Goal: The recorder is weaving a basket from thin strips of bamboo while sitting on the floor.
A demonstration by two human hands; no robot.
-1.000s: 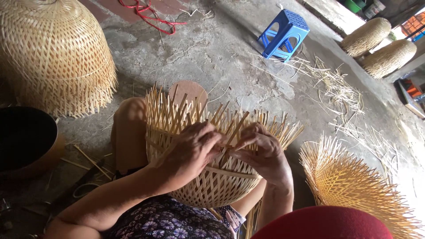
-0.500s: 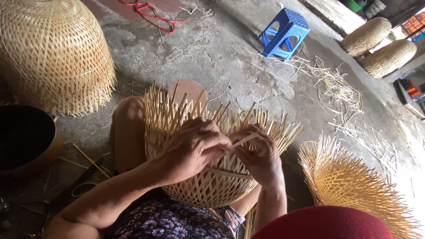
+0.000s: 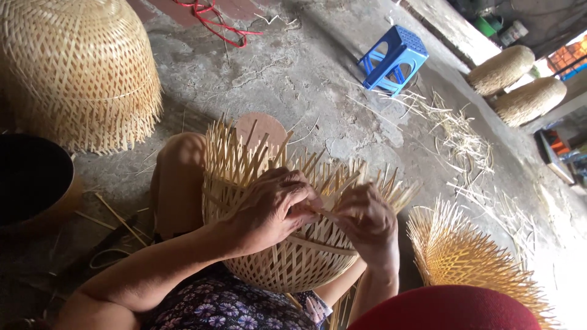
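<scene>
Half-woven pale bamboo basket (image 3: 287, 244) rests on the person's lap, loose strip ends fanning up from its rim. Left hand (image 3: 272, 208) curls over the rim, fingers pressed together on the strips. Right hand (image 3: 367, 223) pinches one thin bamboo strip (image 3: 327, 214) (rim weaving in hand, I judge). Next move calls for tucking that strip under its neighbour. Blue plastic stool (image 3: 394, 58) at 1 o'clock.

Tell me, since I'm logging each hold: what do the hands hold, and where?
Both hands, left hand and right hand, grip loose bamboo strips at the open rim of the half-woven basket on the lap.
</scene>
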